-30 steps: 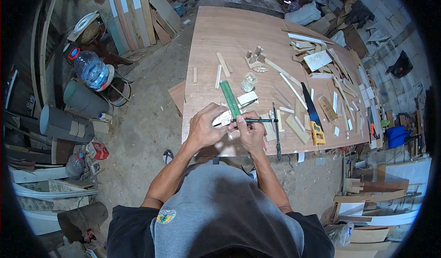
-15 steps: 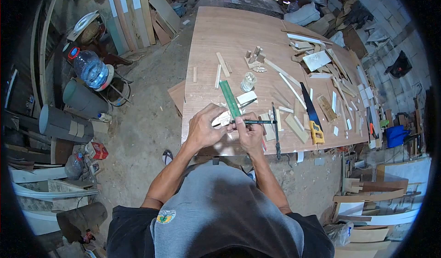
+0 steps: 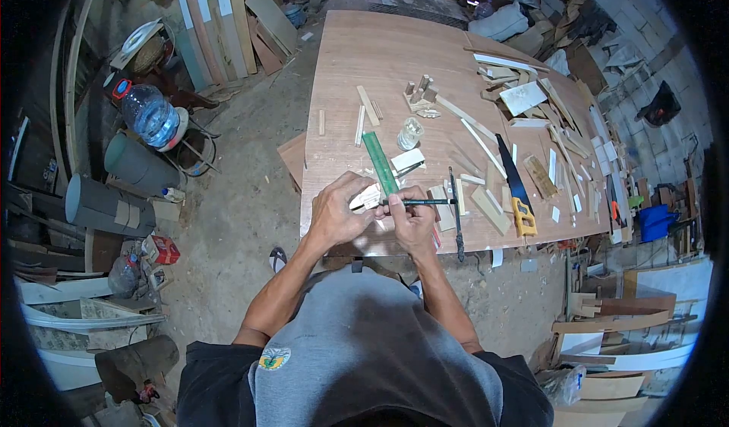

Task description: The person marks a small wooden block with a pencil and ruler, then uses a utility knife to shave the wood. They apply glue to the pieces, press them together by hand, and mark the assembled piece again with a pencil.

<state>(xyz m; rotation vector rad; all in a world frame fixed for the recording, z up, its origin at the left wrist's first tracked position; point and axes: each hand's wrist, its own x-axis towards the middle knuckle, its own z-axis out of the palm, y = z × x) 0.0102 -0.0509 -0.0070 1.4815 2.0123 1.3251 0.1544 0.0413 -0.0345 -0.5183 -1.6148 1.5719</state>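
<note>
Close to the front edge of the table, my left hand [image 3: 334,213] is closed on a small pale wooden piece [image 3: 367,198]. My right hand [image 3: 414,218] grips a green ruler [image 3: 378,161] with its thumb on the near end, and a dark pencil [image 3: 434,201] pokes out to the right from the same hand. The ruler slants away over the table, its near end beside the wooden piece. The two hands are almost touching at the fingertips. The pencil's tip and the wooden piece's lower part are hidden by fingers.
The wooden table [image 3: 364,55] carries a glass jar [image 3: 411,133], a white block [image 3: 408,159], a handsaw [image 3: 515,180] with a yellow handle, a thin dark tool [image 3: 457,222] and several wood offcuts. A heap of scrap wood [image 3: 524,100] lies at the right. A water bottle [image 3: 148,115] stands at left.
</note>
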